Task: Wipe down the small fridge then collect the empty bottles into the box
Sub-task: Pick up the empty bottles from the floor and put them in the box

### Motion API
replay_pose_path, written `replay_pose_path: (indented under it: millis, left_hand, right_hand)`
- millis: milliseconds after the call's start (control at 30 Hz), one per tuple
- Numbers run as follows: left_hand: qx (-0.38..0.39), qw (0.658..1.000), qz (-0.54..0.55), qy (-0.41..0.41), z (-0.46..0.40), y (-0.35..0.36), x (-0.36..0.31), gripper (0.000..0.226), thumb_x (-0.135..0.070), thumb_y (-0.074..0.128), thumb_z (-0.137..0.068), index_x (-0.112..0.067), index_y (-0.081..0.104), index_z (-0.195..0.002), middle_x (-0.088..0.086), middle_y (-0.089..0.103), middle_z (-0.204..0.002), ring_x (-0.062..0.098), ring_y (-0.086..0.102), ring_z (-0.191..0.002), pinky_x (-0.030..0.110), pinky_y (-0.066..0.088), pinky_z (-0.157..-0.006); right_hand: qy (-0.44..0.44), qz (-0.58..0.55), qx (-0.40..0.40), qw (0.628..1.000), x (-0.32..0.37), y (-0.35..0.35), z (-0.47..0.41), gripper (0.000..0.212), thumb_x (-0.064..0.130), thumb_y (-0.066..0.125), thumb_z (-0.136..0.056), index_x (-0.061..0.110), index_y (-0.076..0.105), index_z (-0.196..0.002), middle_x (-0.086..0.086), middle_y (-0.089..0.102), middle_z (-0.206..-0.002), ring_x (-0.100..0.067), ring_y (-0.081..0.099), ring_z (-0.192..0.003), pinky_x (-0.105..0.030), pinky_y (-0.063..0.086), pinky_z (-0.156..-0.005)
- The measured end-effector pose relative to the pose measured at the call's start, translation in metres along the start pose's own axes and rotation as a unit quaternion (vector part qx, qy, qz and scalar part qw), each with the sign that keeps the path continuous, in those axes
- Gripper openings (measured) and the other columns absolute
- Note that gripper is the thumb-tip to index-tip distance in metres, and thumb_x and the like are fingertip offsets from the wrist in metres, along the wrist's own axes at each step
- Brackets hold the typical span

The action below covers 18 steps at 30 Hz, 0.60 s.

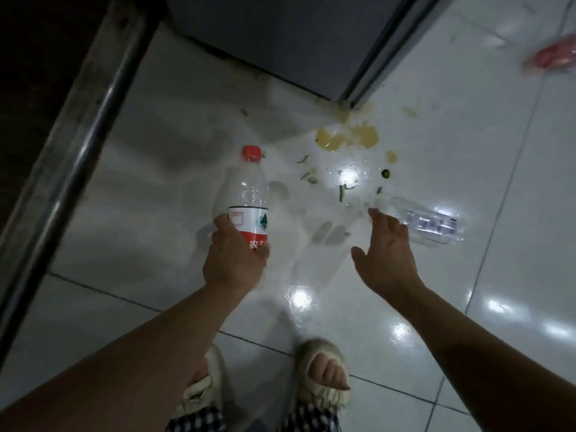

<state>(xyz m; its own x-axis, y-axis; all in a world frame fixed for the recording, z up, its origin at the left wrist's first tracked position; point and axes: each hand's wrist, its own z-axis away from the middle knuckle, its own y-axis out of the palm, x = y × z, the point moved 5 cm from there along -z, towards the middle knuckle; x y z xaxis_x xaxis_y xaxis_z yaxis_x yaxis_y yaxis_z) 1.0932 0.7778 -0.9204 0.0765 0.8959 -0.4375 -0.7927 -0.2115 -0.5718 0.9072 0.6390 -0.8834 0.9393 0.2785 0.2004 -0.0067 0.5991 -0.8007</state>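
Observation:
My left hand (233, 257) grips an empty clear bottle (247, 194) with a red cap and a red and white label, held upright above the floor. My right hand (386, 254) is stretched out with fingers straight, just left of a second clear bottle (427, 222) with a blue label that lies on its side on the tiles. The fingertips are close to that bottle's neck; I cannot tell if they touch it. The grey lower corner of the small fridge (280, 35) stands at the top centre.
A yellow spill (346, 137) with green scraps lies on the white tiled floor in front of the fridge corner. A red blurred object (551, 56) lies at the far right. A dark metal door threshold (71, 120) runs along the left. My sandalled feet (324, 375) stand below.

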Motion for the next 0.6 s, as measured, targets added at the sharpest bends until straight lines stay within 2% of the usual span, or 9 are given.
replay_pose_path:
  millis: [67,167,300,367,433,500,600]
  left_hand:
    - [0.017,0.999,-0.018,0.028,0.007,0.022,-0.022,0.075,-0.028,0.075,-0.075,-0.012,0.024,-0.128,0.016,0.053,-0.121,0.038,0.063,-0.094,0.049,0.054,-0.080]
    - [0.034,0.995,-0.059,0.068,0.012,0.050,-0.045,0.075,-0.029,0.075,-0.075,-0.013,0.025,-0.128,0.014,0.051,-0.123,0.035,0.061,-0.098,0.048,0.054,-0.081]
    - [0.057,0.988,-0.103,0.097,0.010,0.083,-0.058,0.073,-0.029,0.075,-0.075,-0.014,0.026,-0.127,0.013,0.053,-0.122,0.033,0.061,-0.100,0.048,0.052,-0.084]
    - [0.060,0.984,-0.121,0.113,0.005,0.096,-0.062,0.072,-0.030,0.075,-0.075,-0.015,0.026,-0.126,0.012,0.053,-0.121,0.033,0.060,-0.102,0.048,0.051,-0.085]
    - [0.062,0.981,-0.139,0.123,0.002,0.106,-0.064,0.071,-0.031,0.074,-0.075,-0.017,0.026,-0.126,0.011,0.053,-0.122,0.032,0.061,-0.101,0.048,0.051,-0.086]
    - [0.070,0.977,-0.153,0.133,0.000,0.112,-0.067,0.071,-0.032,0.074,-0.075,-0.019,0.025,-0.125,0.009,0.054,-0.121,0.031,0.063,-0.097,0.047,0.052,-0.084]
    - [0.087,0.972,-0.166,0.139,0.003,0.113,-0.071,0.071,-0.031,0.074,-0.075,-0.019,0.026,-0.125,0.009,0.056,-0.120,0.032,0.065,-0.092,0.047,0.053,-0.082]
  right_hand:
    - [0.042,0.006,-0.021,0.999,-0.038,-0.011,-0.004,0.072,0.014,0.062,-0.085,0.007,0.025,-0.146,-0.017,0.036,-0.143,-0.034,0.028,-0.132,-0.041,0.030,-0.105]
    - [0.057,0.036,-0.045,0.997,-0.081,-0.019,-0.016,0.078,0.015,0.062,-0.084,0.006,0.018,-0.148,-0.017,0.030,-0.148,-0.034,0.025,-0.134,-0.040,0.024,-0.109]
    - [0.067,0.087,-0.052,0.993,-0.120,-0.012,-0.041,0.087,0.015,0.059,-0.087,0.017,0.001,-0.152,-0.007,0.001,-0.159,-0.030,0.002,-0.145,-0.042,0.010,-0.119]
    - [0.068,0.117,-0.044,0.990,-0.135,-0.005,-0.054,0.083,0.015,0.053,-0.090,0.021,-0.003,-0.152,-0.003,-0.003,-0.160,-0.028,-0.003,-0.146,-0.042,0.006,-0.119]
    - [0.062,0.135,-0.042,0.988,-0.144,0.000,-0.064,0.073,0.012,0.047,-0.091,0.019,0.005,-0.151,-0.005,0.012,-0.158,-0.029,0.009,-0.144,-0.042,0.012,-0.118]
    - [0.044,0.141,-0.070,0.987,-0.148,0.000,-0.068,0.057,0.011,0.042,-0.092,0.016,0.021,-0.145,-0.011,0.035,-0.143,-0.030,0.031,-0.130,-0.040,0.025,-0.110]
    - [0.044,0.143,-0.089,0.985,-0.149,-0.003,-0.060,0.050,0.014,0.052,-0.092,0.015,0.030,-0.137,-0.011,0.046,-0.126,-0.029,0.042,-0.114,-0.037,0.035,-0.096]
